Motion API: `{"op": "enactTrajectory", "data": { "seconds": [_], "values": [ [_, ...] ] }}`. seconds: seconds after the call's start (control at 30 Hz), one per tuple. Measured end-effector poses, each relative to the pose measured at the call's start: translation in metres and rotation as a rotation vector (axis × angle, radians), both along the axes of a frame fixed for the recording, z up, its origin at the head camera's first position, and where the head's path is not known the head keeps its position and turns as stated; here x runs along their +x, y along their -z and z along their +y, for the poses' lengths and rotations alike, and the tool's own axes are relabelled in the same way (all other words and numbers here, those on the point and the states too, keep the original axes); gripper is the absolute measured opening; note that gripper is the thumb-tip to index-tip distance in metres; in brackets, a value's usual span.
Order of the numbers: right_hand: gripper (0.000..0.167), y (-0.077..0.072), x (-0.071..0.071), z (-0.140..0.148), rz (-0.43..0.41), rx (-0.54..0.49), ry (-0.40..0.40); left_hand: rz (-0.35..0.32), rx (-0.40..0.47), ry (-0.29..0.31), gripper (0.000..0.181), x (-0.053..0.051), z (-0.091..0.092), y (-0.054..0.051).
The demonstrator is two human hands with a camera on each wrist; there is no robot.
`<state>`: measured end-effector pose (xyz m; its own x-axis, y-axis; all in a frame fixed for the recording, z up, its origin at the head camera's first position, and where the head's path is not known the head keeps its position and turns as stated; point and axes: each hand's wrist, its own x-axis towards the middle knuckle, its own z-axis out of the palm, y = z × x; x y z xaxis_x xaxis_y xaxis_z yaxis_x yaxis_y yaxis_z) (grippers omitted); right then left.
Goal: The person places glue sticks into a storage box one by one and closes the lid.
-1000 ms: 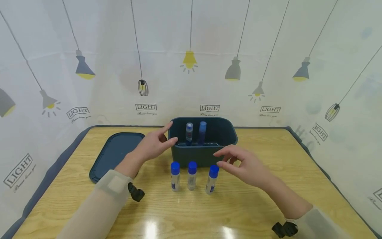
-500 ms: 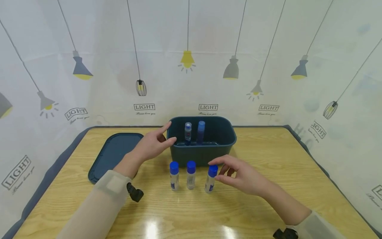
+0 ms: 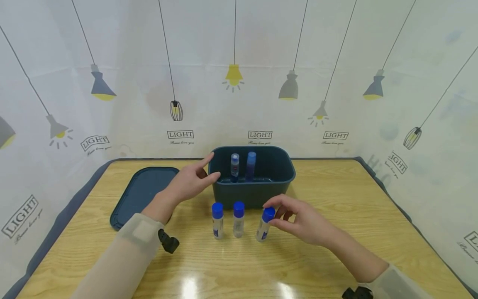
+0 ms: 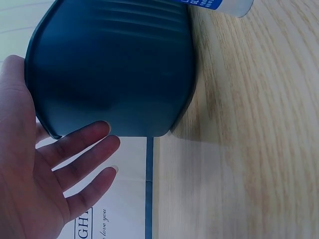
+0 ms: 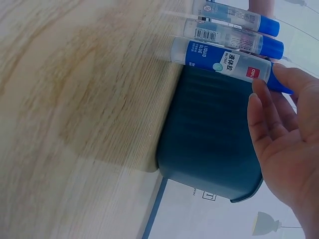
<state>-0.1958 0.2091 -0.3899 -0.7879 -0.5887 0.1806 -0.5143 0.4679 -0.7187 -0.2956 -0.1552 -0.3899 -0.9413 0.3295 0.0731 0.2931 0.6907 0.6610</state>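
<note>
A dark blue storage box (image 3: 254, 195) stands near the back of the table. Two glue bottles are upright inside it: a clear-capped one (image 3: 234, 168) and a blue-capped one (image 3: 250, 166). My left hand (image 3: 192, 179) touches the box's left end with fingers extended; in the left wrist view several fingers are spread beside the wall. Before the box stand a left glue bottle (image 3: 218, 224) and a middle glue bottle (image 3: 238, 222). My right hand (image 3: 298, 216) pinches the blue cap of the right-hand liquid glue bottle (image 5: 219, 59), which leans slightly, its base at the tabletop.
A dark blue lid (image 3: 143, 193) lies flat on the wooden table (image 3: 239, 270), left of the box and partly behind my left arm. A curtain (image 3: 209, 83) printed with lamps hangs behind the table's back edge.
My right hand has come down and left onto the right-hand glue bottle, pinched its cap and tipped it slightly to the right. My left hand has stayed at the box.
</note>
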Motion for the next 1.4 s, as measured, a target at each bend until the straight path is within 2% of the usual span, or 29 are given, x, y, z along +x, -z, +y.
{"op": "enactTrajectory", "data": {
  "seconds": [0.23,0.53,1.07,1.4],
  "values": [
    [0.033,-0.003,0.004,0.005,0.022,-0.005,0.011,-0.001,-0.006,-0.001,0.085,0.0,0.0,0.0],
    [0.034,-0.015,0.01,0.011,0.032,-0.025,0.071,0.013,-0.013,0.006,0.085,-0.001,0.0,0.0],
    [0.039,-0.039,0.014,0.012,0.224,-0.137,0.089,0.011,-0.006,0.001,0.085,0.0,-0.001,0.001],
    [0.046,-0.061,0.011,0.005,0.351,-0.226,0.133,0.02,0.0,0.003,0.085,0.0,0.0,0.001]
  ]
}}
